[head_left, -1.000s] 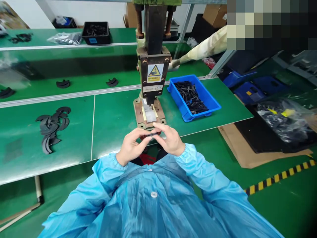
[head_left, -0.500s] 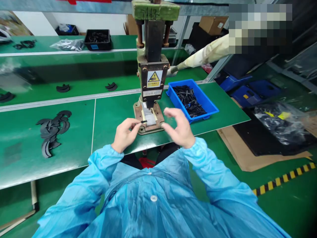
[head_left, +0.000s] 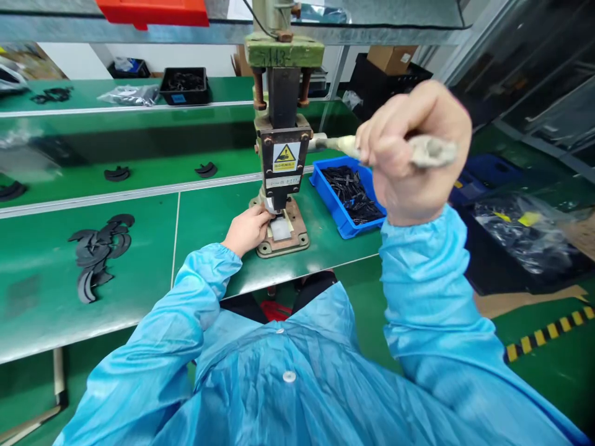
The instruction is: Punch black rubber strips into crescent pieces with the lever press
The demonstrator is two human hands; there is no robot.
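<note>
My right hand [head_left: 416, 155] is wrapped round the pale, cloth-covered lever [head_left: 343, 145] of a hand press [head_left: 281, 93], to the right of its ram. At the press base [head_left: 290, 238], my left hand [head_left: 248, 229] has its fingertips together just under the ram. A small black part is partly visible at those fingertips, mostly hidden by them and the ram. A warning label [head_left: 285, 157] faces me on the press head. Beside the press on the right sits a blue tray [head_left: 346, 228] of thin black parts [head_left: 351, 191].
Curved dark pieces [head_left: 97, 248] lie piled on the green table [head_left: 139, 303] at the left. Two more curved pieces rest behind the metal rail [head_left: 218, 183]. A black bin [head_left: 185, 96] stands on the back shelf. A red container [head_left: 158, 11] hangs over the top edge.
My right hand has gone from beside the press base up to the lever and closed on it; the lever is lower. My left hand has moved forward, under the ram.
</note>
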